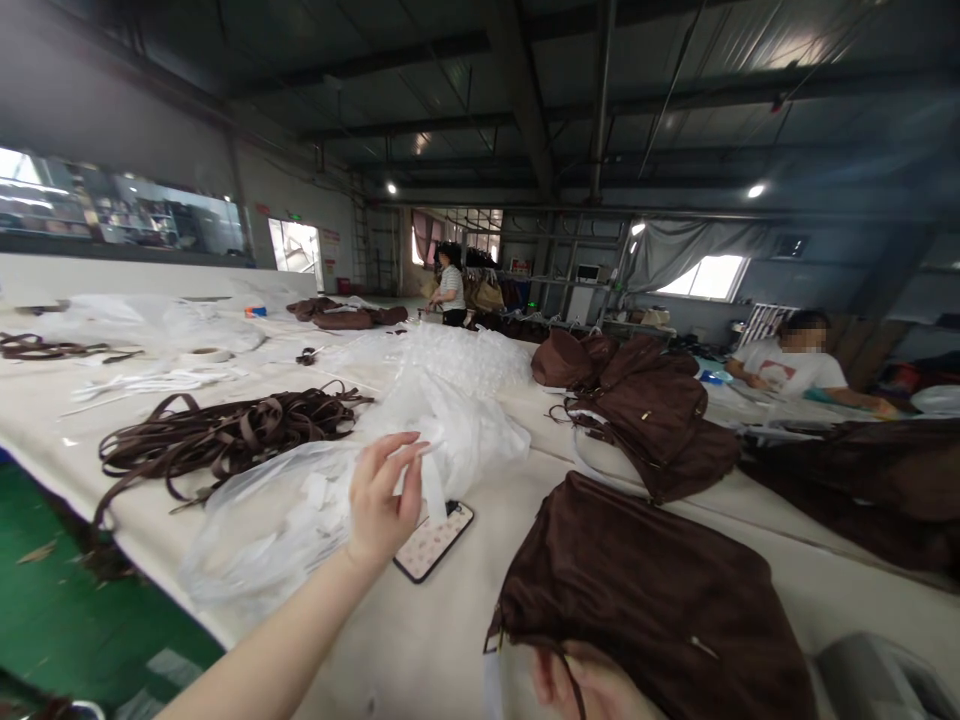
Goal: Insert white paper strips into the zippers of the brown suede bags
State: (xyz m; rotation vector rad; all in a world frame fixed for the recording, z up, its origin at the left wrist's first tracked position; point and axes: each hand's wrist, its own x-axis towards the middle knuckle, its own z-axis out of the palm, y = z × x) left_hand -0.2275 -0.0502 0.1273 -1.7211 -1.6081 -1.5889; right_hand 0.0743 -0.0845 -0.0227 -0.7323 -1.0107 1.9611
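Observation:
My left hand (386, 500) is raised over the table, its thumb and fingertips pinched on a short white strip (433, 488) that hangs down. Just below it, a phone in a patterned case (433, 552) lies on the table, partly covered by the hand and strip. At the bottom, my right hand (589, 685) grips the lower left edge of a dark brown bag (637, 590), with a thin brown strap running across its fingers. Part of that hand is hidden beneath the bag and cut off by the frame. A small zipper pull shows on the bag.
Clear plastic bags (277, 530) and bubbly white wrap (465, 360) lie mid-table. A heap of brown straps (232, 430) is at left, and more brown bags (645, 410) are piled behind. A grey object (885, 675) stands at lower right. Two people work farther off.

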